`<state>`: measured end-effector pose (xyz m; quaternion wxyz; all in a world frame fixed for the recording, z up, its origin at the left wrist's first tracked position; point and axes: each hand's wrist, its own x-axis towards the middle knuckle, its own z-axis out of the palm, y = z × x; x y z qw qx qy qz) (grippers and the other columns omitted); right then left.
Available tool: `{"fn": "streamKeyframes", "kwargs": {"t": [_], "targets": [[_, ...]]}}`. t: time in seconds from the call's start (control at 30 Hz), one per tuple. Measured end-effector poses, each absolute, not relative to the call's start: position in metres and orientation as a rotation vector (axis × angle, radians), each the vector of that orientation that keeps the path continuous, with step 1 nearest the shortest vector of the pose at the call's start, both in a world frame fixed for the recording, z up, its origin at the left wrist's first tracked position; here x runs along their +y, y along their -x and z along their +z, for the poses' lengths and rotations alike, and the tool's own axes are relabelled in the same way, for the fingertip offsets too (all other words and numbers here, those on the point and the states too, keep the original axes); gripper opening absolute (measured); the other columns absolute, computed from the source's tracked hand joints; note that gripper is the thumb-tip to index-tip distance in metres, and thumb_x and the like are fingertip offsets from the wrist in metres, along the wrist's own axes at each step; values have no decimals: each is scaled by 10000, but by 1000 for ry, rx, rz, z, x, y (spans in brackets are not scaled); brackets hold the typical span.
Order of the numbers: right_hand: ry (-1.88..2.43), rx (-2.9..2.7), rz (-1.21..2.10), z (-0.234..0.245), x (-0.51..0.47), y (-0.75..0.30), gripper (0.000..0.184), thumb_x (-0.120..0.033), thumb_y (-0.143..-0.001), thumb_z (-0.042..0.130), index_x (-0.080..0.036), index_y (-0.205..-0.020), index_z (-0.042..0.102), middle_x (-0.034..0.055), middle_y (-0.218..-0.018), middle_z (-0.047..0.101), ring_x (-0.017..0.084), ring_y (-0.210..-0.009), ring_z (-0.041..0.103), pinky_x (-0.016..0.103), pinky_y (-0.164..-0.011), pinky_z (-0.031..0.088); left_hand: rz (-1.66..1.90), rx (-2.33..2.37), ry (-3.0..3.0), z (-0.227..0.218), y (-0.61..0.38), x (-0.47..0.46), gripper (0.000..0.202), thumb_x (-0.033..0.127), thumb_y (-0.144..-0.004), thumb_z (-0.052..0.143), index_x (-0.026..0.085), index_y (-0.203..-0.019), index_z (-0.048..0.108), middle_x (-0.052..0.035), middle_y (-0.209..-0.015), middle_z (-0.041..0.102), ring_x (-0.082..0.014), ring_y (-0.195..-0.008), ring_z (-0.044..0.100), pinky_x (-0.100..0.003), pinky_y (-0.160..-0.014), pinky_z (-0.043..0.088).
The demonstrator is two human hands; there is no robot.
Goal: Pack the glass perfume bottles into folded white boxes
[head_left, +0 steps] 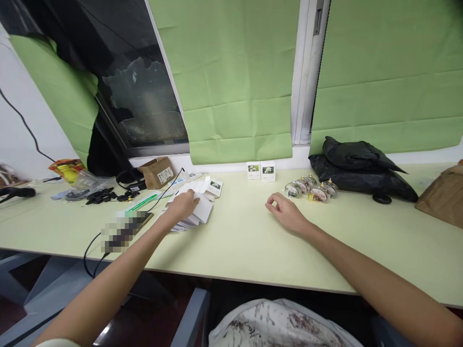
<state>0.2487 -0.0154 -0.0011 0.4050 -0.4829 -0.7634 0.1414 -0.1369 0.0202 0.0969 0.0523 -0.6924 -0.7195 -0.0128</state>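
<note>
My left hand [183,206] is over a loose pile of white flattened cartons [203,210], its fingers closed on one of them at the top. Behind that hand lies a small white box [215,187] with a flower picture. My right hand [287,213] rests on the table, fingers loosely curled and nothing visible in them. Just beyond it sit several clear round ornament-like bottles [319,193] with gold tops. Two small white boxes, a left one [253,170] and a right one [268,171], stand upright near the window wall.
A phone-like device [126,233], blurred out, lies left with a cable. Behind are a green-and-white strip [142,204], black small parts [103,194], and an open brown cardboard box [157,173]. Black plastic bags [361,168] and a brown package [443,195] occupy the right of the table [235,250].
</note>
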Motion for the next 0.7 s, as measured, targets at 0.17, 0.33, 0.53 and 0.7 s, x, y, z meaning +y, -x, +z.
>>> {"fn": "streamKeyframes", "kwargs": {"t": [0.17,0.33,0.53,0.7], "targets": [[1155,-2031,436,-1,-18,-250,191,-425,-1020,509,-263,-971,597,2,-1012,646,159,-693,569,340,-718,433,-5,-1990,1845,70,137,-3,434,334,-1001,381,58,-1294,546,-286,-1200,665,-435,-1183,576,-523,-916,438],[1112,-2081,437,1,-20,-252,179,-419,-1022,515,-265,-997,602,1,-1015,637,155,-700,569,341,-741,440,-48,-1742,1817,60,128,-13,386,216,-995,347,95,-1268,591,-279,-1256,595,-433,-1191,507,-515,-918,389],[1119,-2112,418,1,-20,-255,184,-412,-1038,504,-263,-1004,607,4,-1027,643,159,-728,577,344,-766,436,-70,-1542,2164,48,108,-17,382,51,-939,370,173,-1143,668,-208,-1181,645,-367,-1117,579,-481,-937,372],[1114,-2153,397,-1,-17,-256,187,-387,-1039,504,-253,-977,619,7,-1009,655,166,-767,585,339,-776,433,-162,-1484,2354,31,82,-20,337,25,-938,396,183,-1033,678,-165,-1066,693,-324,-1025,641,-445,-897,393]]}}
